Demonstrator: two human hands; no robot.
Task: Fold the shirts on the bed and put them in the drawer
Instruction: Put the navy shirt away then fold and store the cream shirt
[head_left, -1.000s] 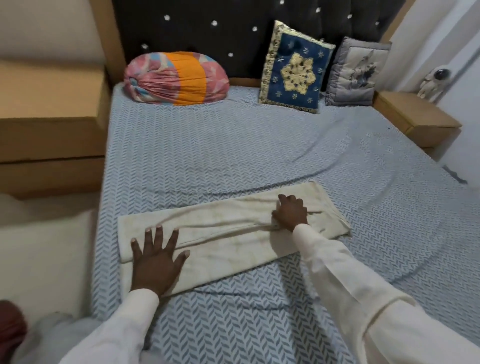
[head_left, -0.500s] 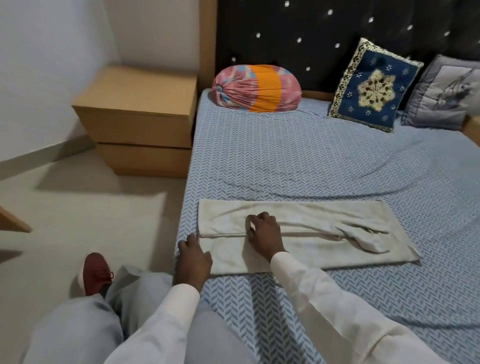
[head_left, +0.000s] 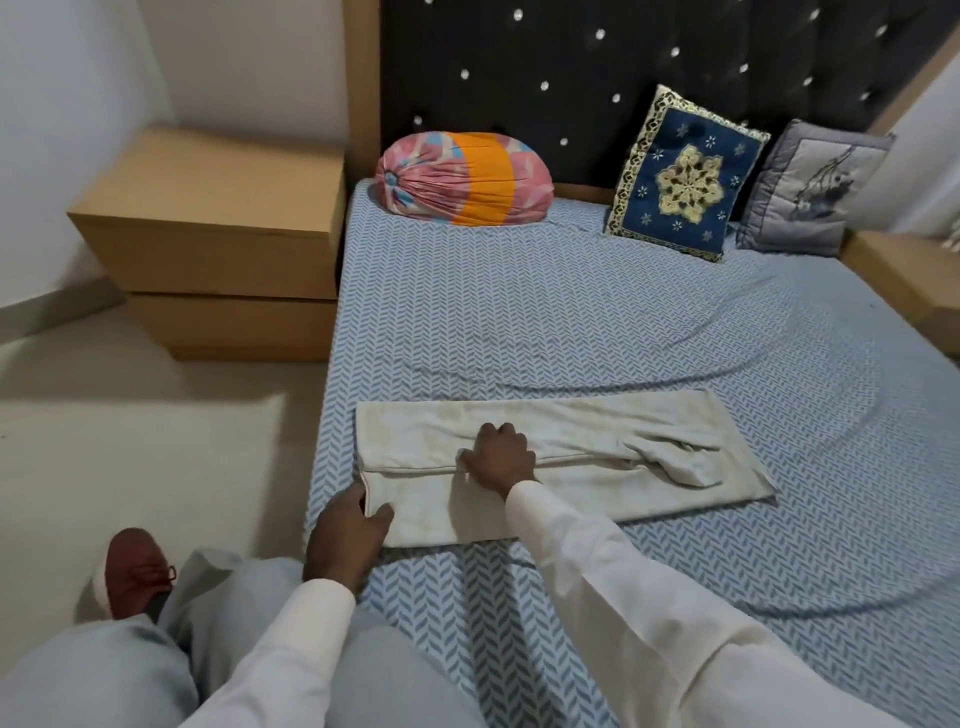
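Head cam: cream shirt (head_left: 597, 499), folded long, lies on bed (head_left: 571, 322) by bed's L edge. L hand (head_left: 345, 540) pinches shirt corner nearest that edge; R hand (head_left: 501, 457), fingers curled, grips shirt's fold.

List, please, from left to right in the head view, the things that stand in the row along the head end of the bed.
wooden drawer unit → pink and orange bolster → blue embroidered cushion → grey cushion → second wooden bedside unit, partly cut off by the picture's edge

Head-worn view — forward, down over bed (head_left: 571, 338)
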